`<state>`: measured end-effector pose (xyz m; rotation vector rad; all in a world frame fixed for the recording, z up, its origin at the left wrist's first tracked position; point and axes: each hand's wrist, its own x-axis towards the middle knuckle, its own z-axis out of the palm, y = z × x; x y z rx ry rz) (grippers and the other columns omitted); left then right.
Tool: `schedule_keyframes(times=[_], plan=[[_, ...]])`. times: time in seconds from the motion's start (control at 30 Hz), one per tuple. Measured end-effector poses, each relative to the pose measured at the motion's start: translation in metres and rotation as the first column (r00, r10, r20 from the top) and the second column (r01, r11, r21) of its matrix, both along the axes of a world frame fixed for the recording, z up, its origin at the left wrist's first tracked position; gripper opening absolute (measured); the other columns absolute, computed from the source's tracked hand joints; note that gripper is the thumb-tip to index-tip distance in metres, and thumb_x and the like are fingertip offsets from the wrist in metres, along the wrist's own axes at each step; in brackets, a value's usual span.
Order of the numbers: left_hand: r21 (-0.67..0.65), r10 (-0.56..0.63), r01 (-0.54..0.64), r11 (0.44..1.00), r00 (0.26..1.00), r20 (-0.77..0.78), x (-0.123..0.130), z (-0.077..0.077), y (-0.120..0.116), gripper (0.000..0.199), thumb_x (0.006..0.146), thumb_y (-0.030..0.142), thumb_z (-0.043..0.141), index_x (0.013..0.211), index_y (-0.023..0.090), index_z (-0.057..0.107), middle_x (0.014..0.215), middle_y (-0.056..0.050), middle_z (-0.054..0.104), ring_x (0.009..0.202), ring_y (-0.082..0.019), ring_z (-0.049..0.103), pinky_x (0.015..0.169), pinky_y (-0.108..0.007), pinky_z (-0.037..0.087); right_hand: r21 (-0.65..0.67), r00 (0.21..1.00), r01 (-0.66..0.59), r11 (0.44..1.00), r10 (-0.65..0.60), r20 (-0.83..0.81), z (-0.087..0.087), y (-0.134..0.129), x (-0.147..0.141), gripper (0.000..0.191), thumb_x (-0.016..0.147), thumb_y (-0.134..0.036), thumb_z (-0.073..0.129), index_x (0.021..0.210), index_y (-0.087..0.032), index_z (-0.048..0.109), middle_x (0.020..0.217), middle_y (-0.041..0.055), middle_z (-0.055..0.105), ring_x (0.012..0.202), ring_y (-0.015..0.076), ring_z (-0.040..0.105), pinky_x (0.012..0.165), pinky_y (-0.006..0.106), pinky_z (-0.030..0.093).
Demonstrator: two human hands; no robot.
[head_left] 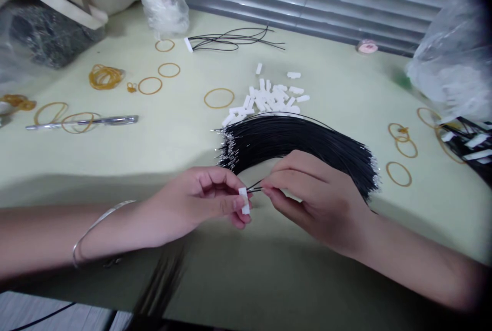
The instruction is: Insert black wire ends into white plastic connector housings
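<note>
Between the thumb and fingers of my left hand (209, 198) is a small white connector housing (244, 201), held upright. My right hand (319, 198) pinches a thin black wire (254, 188) close to the housing's right side. At least two wire ends reach the housing there; how deep they sit in it I cannot tell. Just beyond my hands lies a thick curved bundle of black wires (284, 139) with bare metal tips at both ends. Behind that bundle is a loose pile of white connector housings (269, 98).
A housing with several wires (230, 41) lies at the back. Rubber bands (219, 98) are scattered about, some around a pen (115, 121) at left. A wrapped white cup (163, 0) stands near the blinds (326, 0). Clear plastic bags (457, 59) and wired housings (476, 141) occupy the right.
</note>
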<state>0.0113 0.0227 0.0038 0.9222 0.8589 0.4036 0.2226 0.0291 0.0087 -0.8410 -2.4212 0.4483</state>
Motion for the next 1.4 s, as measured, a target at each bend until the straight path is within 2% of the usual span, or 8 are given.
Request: schedule_keyframes(times=[0.17, 0.43, 0.63, 0.93, 1.4], plan=[[0.022, -0.016, 0.016, 1.0, 1.0, -0.025, -0.0008, -0.0016, -0.0006, 0.011, 0.082, 0.024, 0.059, 0.083, 0.013, 0.058, 0.078, -0.001, 0.067, 0.073, -0.008, 0.063, 0.073, -0.019, 0.049, -0.01, 1.0, -0.02, 1.0, 0.02, -0.011, -0.0019, 0.0014, -0.0016, 0.008, 0.083, -0.011, 0.052, 0.079, -0.013, 0.058, 0.075, 0.0042, 0.056, 0.071, 0.0114, 0.048, 0.061, 0.026, 0.041], [0.012, -0.015, 0.015, 1.0, 0.999, -0.035, 0.001, 0.0008, 0.0011, 0.009, 0.082, 0.022, 0.058, 0.082, 0.013, 0.061, 0.076, 0.0, 0.066, 0.071, -0.008, 0.064, 0.072, -0.018, 0.049, -0.006, 0.998, 0.014, 1.0, -0.014, -0.067, -0.0063, -0.0003, -0.0015, 0.005, 0.08, -0.009, 0.056, 0.081, -0.014, 0.056, 0.078, 0.0032, 0.056, 0.074, 0.0107, 0.049, 0.063, 0.024, 0.042], [0.019, -0.029, 0.03, 0.999, 0.999, -0.034, 0.0002, -0.0009, 0.0001, 0.011, 0.082, 0.024, 0.058, 0.084, 0.015, 0.063, 0.075, 0.002, 0.067, 0.07, -0.007, 0.064, 0.071, -0.016, 0.05, -0.01, 0.998, 0.017, 1.0, -0.018, -0.057, -0.0041, -0.0031, -0.0024, 0.006, 0.082, -0.011, 0.054, 0.08, -0.017, 0.055, 0.077, 0.0029, 0.056, 0.072, 0.0115, 0.05, 0.063, 0.026, 0.042], [-0.008, 0.007, -0.007, 1.0, 1.0, -0.016, 0.0023, -0.0001, -0.0004, 0.011, 0.082, 0.023, 0.058, 0.08, 0.013, 0.063, 0.075, 0.0, 0.066, 0.069, -0.008, 0.064, 0.07, -0.017, 0.051, 0.004, 0.997, 0.065, 0.998, -0.065, -0.037, -0.0019, -0.0042, -0.0013, 0.005, 0.081, -0.011, 0.055, 0.08, -0.017, 0.056, 0.079, 0.0025, 0.057, 0.072, 0.0106, 0.05, 0.064, 0.024, 0.043], [0.014, -0.019, 0.02, 1.0, 1.0, -0.012, 0.0014, -0.0026, -0.0005, 0.014, 0.084, 0.026, 0.055, 0.08, 0.014, 0.062, 0.075, 0.001, 0.066, 0.068, -0.007, 0.063, 0.069, -0.017, 0.05, 0.031, 0.999, 0.023, 0.999, -0.022, -0.049, -0.0043, -0.0019, -0.0084, 0.009, 0.083, -0.012, 0.052, 0.076, -0.014, 0.057, 0.073, 0.0041, 0.057, 0.072, 0.0119, 0.05, 0.063, 0.027, 0.042]])
